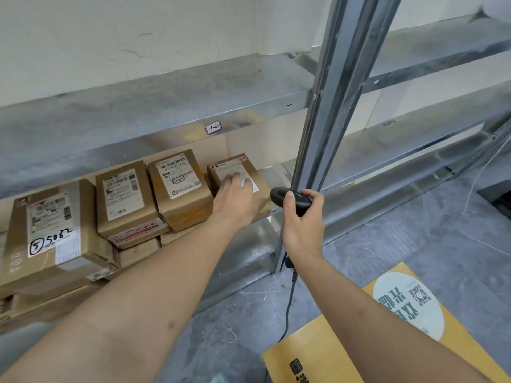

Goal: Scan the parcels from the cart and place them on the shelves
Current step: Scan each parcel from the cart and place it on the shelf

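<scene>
With four parcels already lined up on the shelf point(257, 233), the left hand point(238, 199) rests flat, fingers straight, on the rightmost parcel point(235, 172) beside the steel upright point(318, 150), the right hand point(302, 219) grips the scanner point(290, 200), little room remains rightward, and a yellow parcel point(359, 341) below probably still waits.
</scene>
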`<state>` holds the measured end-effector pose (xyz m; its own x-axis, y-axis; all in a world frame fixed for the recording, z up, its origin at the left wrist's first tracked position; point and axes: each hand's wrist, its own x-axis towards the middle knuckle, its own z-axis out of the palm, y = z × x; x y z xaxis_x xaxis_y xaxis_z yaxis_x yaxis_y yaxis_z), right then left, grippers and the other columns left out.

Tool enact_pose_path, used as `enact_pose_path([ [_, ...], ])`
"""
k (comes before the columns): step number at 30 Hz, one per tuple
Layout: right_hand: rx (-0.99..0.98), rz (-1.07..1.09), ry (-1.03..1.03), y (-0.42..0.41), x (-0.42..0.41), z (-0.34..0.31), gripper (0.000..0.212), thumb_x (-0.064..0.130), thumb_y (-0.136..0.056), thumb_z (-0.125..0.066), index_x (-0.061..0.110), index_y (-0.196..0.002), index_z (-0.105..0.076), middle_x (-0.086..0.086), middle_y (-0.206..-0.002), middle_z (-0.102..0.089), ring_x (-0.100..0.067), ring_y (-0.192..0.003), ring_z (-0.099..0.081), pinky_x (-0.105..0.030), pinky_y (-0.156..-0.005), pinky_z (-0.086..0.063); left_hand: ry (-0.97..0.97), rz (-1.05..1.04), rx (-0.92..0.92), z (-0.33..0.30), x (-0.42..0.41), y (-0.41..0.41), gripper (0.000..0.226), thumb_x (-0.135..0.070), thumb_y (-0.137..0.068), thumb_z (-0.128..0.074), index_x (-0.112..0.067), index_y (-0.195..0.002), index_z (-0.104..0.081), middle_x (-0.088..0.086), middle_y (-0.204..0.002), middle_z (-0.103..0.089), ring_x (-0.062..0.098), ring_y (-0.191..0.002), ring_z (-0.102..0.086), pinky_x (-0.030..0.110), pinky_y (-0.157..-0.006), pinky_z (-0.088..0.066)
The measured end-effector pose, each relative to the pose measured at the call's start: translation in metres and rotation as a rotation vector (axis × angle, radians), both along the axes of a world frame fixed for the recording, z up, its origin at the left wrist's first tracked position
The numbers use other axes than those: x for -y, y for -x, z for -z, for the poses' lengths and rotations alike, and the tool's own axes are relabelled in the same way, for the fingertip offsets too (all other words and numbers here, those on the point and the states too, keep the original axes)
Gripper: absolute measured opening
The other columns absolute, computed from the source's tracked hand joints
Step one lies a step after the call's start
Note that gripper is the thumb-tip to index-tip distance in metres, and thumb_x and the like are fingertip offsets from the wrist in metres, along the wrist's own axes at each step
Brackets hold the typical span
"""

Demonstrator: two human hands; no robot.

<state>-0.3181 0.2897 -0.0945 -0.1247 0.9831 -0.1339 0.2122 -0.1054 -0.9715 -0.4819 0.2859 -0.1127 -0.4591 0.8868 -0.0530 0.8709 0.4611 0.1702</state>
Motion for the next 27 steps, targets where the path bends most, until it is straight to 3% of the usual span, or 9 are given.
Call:
enact_pose_path([
  [2, 0.0, 0.002, -0.004, 0.003, 0.0, 0.0, 0.029, 0.049, -0.103, -0.058, 0.035, -0.126, -0.047, 0.007, -0.108, -0.068, -0.012, -0.097, -0.066, -0.026, -0.075, -0.047, 0.039, 0.029, -0.041, 0.001, 0.001, 0.004, 0.076, -0.063, -0.104, -0.044, -0.009, -0.157, -0.04, 0.021, -0.162, -0.035, 0.04, -0.151, -0.03, 0.047, -0.126, -0.024],
  [7, 0.023, 0.013, -0.029, 0.014, -0.001, -0.003, 0.03, 0.05, -0.102, -0.058, 0.034, -0.125, -0.048, 0.009, -0.106, -0.069, -0.013, -0.097, -0.067, -0.029, -0.078, -0.047, 0.094, 0.009, -0.051, 0.002, 0.002, 0.017, 0.062, -0.052, -0.108, -0.042, -0.015, -0.157, -0.036, 0.027, -0.161, -0.031, 0.043, -0.151, -0.029, 0.05, -0.121, -0.031],
  [11, 0.033, 0.004, -0.04, 0.02, 0.0, -0.006, 0.031, 0.048, -0.103, -0.058, 0.032, -0.127, -0.048, 0.007, -0.109, -0.068, -0.011, -0.097, -0.065, -0.014, -0.069, -0.043, 0.056, 0.004, -0.098, -0.005, -0.002, 0.017, 0.039, -0.038, -0.109, -0.05, -0.014, -0.14, -0.055, 0.018, -0.14, -0.051, 0.037, -0.131, -0.05, 0.048, -0.097, -0.051],
  [15, 0.042, 0.005, -0.036, 0.021, 0.0, -0.006, 0.03, 0.047, -0.103, -0.059, 0.033, -0.127, -0.048, 0.009, -0.107, -0.068, 0.001, -0.092, -0.063, -0.006, -0.063, -0.043, 0.024, 0.001, -0.125, -0.007, -0.007, 0.017, 0.026, -0.015, -0.1, -0.067, -0.013, -0.126, -0.064, 0.011, -0.122, -0.059, 0.033, -0.115, -0.058, 0.044, -0.076, -0.052],
  [17, 0.044, 0.013, -0.034, 0.021, 0.0, -0.005, 0.03, 0.047, -0.103, -0.059, 0.033, -0.127, -0.048, 0.009, -0.107, -0.068, -0.002, -0.092, -0.064, -0.009, -0.065, -0.043, 0.026, 0.015, -0.121, -0.006, -0.008, 0.02, 0.031, -0.013, -0.099, -0.065, -0.012, -0.129, -0.061, 0.011, -0.125, -0.058, 0.034, -0.117, -0.056, 0.045, -0.078, -0.052],
  [22, 0.042, 0.041, -0.026, 0.02, 0.0, -0.001, 0.031, 0.048, -0.102, -0.059, 0.033, -0.127, -0.048, 0.009, -0.107, -0.067, -0.01, -0.097, -0.067, -0.02, -0.074, -0.048, 0.097, 0.072, -0.134, -0.012, -0.012, 0.027, 0.038, -0.02, -0.101, -0.057, -0.013, -0.138, -0.054, 0.013, -0.136, -0.055, 0.037, -0.124, -0.053, 0.048, -0.101, -0.047],
  [27, 0.053, 0.045, -0.035, 0.025, 0.009, -0.007, 0.031, 0.05, -0.102, -0.058, 0.035, -0.127, -0.047, 0.005, -0.111, -0.068, -0.014, -0.098, -0.067, -0.026, -0.076, -0.049, 0.134, 0.108, -0.121, -0.024, -0.003, 0.033, 0.036, -0.032, -0.104, -0.052, -0.013, -0.134, -0.059, 0.013, -0.135, -0.057, 0.037, -0.126, -0.052, 0.049, -0.107, -0.045],
])
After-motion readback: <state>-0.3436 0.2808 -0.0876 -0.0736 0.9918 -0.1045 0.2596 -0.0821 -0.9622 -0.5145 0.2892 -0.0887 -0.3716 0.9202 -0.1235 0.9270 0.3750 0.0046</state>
